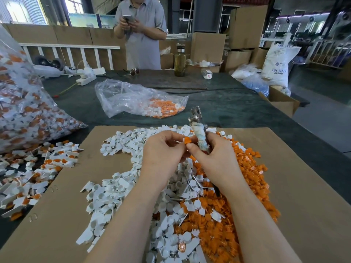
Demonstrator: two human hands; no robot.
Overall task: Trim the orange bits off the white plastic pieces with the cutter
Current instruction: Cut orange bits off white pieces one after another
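the left hand pinches an orange bit up close to see it. the right hand grips the cutter, tip up, ready. white pieces lie below.

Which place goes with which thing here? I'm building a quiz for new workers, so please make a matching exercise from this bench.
Things:
1. cutter
2. glass bottle
3. trimmed orange pile
4. big clear bag

Places:
A. far end of the table
B. right side of the cardboard sheet
C. in the right hand
D. left edge of the table

Pairs: 1-C, 2-A, 3-B, 4-D
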